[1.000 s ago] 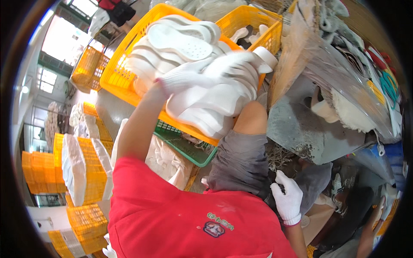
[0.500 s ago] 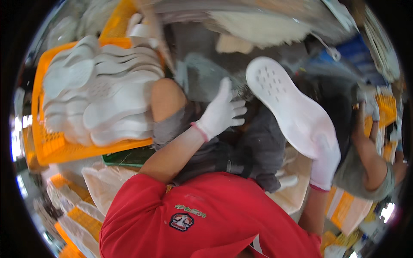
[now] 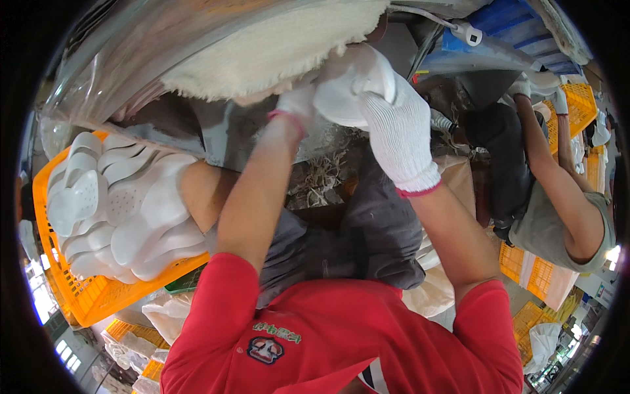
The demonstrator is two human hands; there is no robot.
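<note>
A white foam shoe sole [image 3: 344, 85] is raised in front of me at the edge of the machine, tilted and partly hidden by the glove. My right hand [image 3: 399, 138], in a white knitted glove with a pink cuff, is closed on it, its thumb side pressed over the surface. At the sole's left edge is my left hand [image 3: 298, 104], gloved the same way and slightly blurred; its fingers are hidden. Above both hands hangs a cream, fringed cloth [image 3: 262, 49] under clear plastic sheeting.
An orange crate [image 3: 88, 299] piled with white soles [image 3: 154, 210] stands at my left knee. Shredded trimmings [image 3: 321, 177] lie below the machine. At right a co-worker's arm [image 3: 558, 190] reaches toward another orange crate [image 3: 581, 105]. A pale cable [image 3: 426, 14] runs along the top.
My right hand has carried the sole from the right side up to the machine's middle. The left hand, formerly spread in the air, has moved up and forward beside the sole.
</note>
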